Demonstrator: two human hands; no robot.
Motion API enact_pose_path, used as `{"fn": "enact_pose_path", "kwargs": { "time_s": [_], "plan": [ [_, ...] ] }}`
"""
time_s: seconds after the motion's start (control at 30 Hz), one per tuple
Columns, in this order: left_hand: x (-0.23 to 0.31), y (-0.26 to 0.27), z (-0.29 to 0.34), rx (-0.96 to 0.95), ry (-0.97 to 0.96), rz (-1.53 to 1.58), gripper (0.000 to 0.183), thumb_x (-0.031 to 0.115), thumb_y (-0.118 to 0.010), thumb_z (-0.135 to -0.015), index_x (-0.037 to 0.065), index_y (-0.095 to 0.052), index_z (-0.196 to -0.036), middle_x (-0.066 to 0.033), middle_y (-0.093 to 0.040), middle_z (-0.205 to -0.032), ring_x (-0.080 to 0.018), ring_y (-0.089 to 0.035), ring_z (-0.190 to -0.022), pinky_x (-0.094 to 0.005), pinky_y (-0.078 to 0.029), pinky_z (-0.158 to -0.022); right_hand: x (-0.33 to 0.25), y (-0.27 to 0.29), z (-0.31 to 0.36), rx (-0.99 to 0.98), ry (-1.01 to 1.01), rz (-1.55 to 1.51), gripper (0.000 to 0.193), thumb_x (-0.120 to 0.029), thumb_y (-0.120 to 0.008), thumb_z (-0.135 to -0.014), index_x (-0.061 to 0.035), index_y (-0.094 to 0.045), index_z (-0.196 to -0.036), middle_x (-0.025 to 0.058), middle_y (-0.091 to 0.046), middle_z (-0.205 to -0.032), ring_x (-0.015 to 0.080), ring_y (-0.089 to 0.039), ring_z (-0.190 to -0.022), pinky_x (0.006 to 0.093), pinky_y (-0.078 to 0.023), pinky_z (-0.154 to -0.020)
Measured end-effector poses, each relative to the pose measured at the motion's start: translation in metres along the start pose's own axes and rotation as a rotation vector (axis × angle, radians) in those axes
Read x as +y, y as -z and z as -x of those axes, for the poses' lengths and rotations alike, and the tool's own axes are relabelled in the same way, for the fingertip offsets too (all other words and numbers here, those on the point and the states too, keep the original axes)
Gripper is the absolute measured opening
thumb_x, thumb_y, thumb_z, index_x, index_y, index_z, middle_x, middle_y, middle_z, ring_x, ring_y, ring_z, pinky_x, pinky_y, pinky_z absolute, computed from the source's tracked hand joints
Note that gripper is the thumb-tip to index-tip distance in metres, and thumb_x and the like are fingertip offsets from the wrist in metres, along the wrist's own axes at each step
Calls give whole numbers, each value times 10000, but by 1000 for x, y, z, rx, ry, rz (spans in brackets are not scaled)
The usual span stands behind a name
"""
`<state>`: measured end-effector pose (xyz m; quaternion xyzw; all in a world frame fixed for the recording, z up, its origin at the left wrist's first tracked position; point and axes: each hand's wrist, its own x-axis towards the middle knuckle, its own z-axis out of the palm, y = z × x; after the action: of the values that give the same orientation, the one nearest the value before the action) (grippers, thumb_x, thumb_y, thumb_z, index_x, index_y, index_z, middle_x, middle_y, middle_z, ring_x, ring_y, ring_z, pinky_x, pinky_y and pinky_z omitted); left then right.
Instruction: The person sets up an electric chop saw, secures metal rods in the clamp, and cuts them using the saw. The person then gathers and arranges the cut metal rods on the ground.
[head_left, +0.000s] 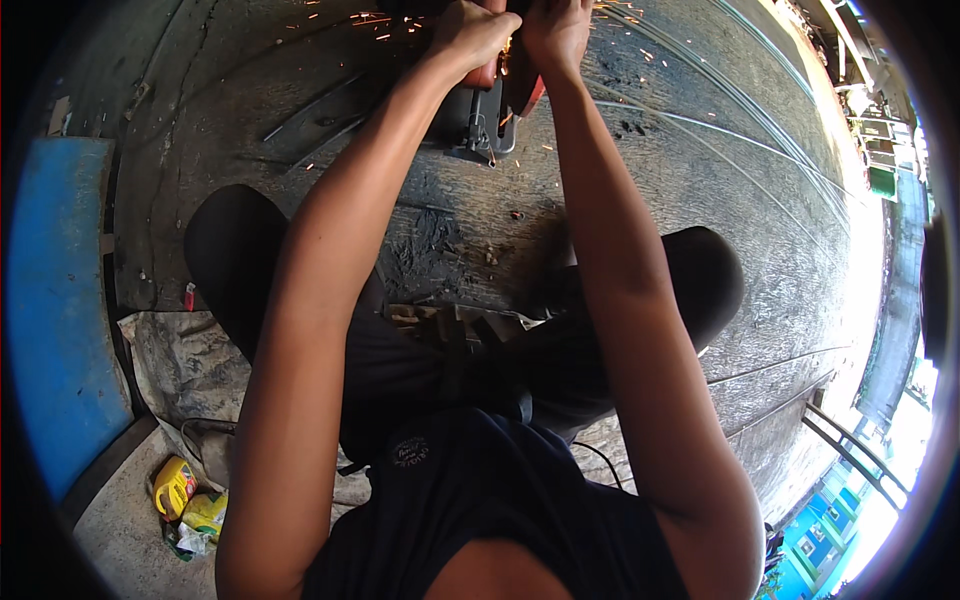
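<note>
Sparks (372,20) fly at 12 o'clock, where a person's left hand (472,36) and right hand (557,38) meet at a red tool (484,77); a blue panel (58,300) stands at nine, a yellow bottle (174,487) at eight.

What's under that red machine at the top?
A dark, worn surface shows around the red machine and its grey metal bracket. Whatever lies directly beneath is covered; the left hand and right hand also hide part of the machine itself.

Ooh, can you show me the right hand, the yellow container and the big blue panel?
Right hand (556,36): head view, on the back of the hand.
Yellow container (174,488): head view, on the middle of its side.
Blue panel (60,300): head view, on its flat face.
</note>
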<state>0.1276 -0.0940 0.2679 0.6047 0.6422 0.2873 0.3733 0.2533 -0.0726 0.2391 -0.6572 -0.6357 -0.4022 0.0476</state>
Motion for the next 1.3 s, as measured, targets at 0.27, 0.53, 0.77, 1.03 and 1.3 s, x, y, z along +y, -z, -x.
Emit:
{"fn": "enact_pose_path", "kwargs": {
  "time_s": [0.27, 0.53, 0.77, 1.03, 1.3],
  "plan": [
    [-5, -3, 0, -9, -6, 42, 407, 352, -630, -741, -22, -587, -585, -92, -539, -482, -209, -543, -440, -396, -377, -426, -1, -13, 3, -43, -82, -353, 600, -150, -433, -911, -11, -309, -1481, 98, -336, -1532, 254, -303, -1383, 405, -277, -1080],
    [-21, -11, -13, 5, -11, 150, 368, 315, -631, -760, -23, -616, -615, -86, -537, -470, -196, -575, -450, -380, -402, -422, -11, -2, 2, -119, 20, 10, 605, -167, -439, -909, 9, -308, -1473, 119, -334, -1525, 289, -305, -1381, 418, -244, -1106],
    [-23, -5, -3, -100, 11, 47, 335, 309, -643, -751, -23, -621, -711, -94, -587, -569, -178, -593, -538, -354, -437, -478, -4, -9, 12, -22, -29, -158, 549, -141, -426, -932, -8, -335, -1456, 196, -394, -1452, 366, -373, -1332, 458, -304, -1089],
    [-41, -25, 3, -18, -128, 89, 381, 326, -667, -733, -6, -591, -564, -39, -535, -495, -104, -533, -488, -333, -416, -456, -2, 5, 31, 104, -411, -1272, 586, -62, -481, -891, -125, -339, -1456, 302, -457, -1291, 516, -518, -1073, 523, -479, -880],
    [50, 0, -35, -76, 106, 155, 481, 256, -651, -720, -80, -642, -1063, -229, -659, -1064, -308, -645, -990, -406, -500, -794, 32, -42, -40, 148, -219, -1166, 641, -72, -502, -862, -69, -311, -1474, 223, -483, -1372, 472, -467, -1171, 495, -404, -992]
  ]
}}
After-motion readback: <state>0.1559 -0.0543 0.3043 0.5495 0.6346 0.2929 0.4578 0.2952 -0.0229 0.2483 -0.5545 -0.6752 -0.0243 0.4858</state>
